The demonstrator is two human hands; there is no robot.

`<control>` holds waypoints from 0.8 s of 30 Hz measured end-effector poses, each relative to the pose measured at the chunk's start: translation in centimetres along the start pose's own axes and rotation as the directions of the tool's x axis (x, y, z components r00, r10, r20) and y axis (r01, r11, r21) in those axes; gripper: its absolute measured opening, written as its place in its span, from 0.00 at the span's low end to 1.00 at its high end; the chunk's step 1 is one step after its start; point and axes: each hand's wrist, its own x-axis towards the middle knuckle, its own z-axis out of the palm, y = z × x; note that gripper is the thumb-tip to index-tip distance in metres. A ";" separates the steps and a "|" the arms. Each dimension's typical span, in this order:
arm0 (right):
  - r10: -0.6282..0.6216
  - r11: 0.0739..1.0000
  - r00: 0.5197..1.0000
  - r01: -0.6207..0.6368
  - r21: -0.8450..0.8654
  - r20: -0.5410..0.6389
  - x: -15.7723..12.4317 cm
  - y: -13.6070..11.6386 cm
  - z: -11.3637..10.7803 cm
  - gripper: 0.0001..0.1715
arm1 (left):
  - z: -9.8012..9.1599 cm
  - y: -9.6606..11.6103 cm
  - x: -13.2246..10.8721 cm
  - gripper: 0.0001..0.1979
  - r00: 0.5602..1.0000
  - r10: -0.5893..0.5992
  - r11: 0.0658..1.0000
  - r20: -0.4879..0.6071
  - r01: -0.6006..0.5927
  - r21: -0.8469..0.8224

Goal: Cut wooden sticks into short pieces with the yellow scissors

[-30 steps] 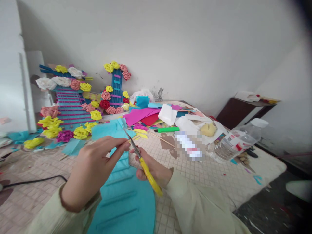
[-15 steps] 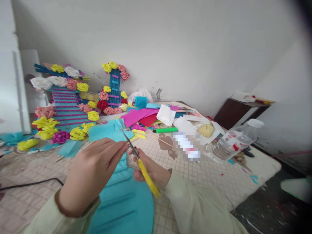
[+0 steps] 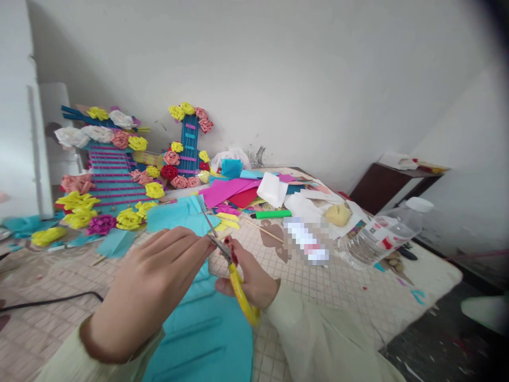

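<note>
From my remote station I record the scissors (image 3: 234,273) in the right hand (image 3: 248,273), raised above the turquoise panel (image 3: 234,329), with the fingers wrapped about the yellow handles and the blades parted. The left hand (image 3: 153,284) is nearly closed, fingers laid together and their tips right against the blades; a thin pale piece (image 3: 223,234) shows beside those tips, but I cannot tell whether it is pinched, as the thumb is hidden. Principal hazard, in my judgement: a nicked left fingertip, caused by the blades closing while skin sits so near. Secondary: the pale piece could twist or fly off if held weakly, its support being small. Third: a dropped or dipping blade could tear or mark the panel directly below. I also note a dark red patch (image 3: 234,255) by the right fingers, nature undetermined. The bottle (image 3: 384,236) stands well apart on the table (image 3: 318,318); only a wide sweep of the right arm would endanger it.
</note>
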 end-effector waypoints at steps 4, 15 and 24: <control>-0.077 0.991 0.994 0.068 -0.112 -0.079 -0.2 0.8 0.0 0.25 | -0.5 0.4 0.3 0.11 0.999 0.039 0.996 -0.015 -0.040 -0.075; -0.142 0.971 0.982 0.113 -0.212 -0.127 -0.4 0.9 0.0 0.30 | -0.5 0.5 -0.3 0.09 0.996 0.079 0.994 -0.046 -0.083 -0.077; -0.266 0.925 0.935 0.178 -0.337 -0.235 -0.3 1.2 -0.5 0.20 | -1.0 0.8 0.4 0.07 0.996 0.092 0.985 0.018 -0.089 -0.151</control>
